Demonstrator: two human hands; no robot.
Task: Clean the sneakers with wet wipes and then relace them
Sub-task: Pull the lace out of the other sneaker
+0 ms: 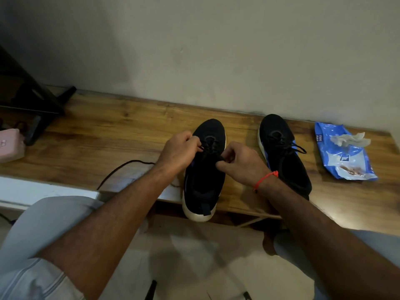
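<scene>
Wooden bench by wall; near sneaker overhangs edge, second sneaker beside it, wipes pack right. Left hand, right hand each pinch lace. Risk: tugging tips shoe off.

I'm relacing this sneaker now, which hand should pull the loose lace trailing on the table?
Left, probably. The loose lace trails beside the left hand, while the right hand pinches the sneaker.

Dim, soft indoor light; wide-angle bending at edges, slight overall blur.
</scene>
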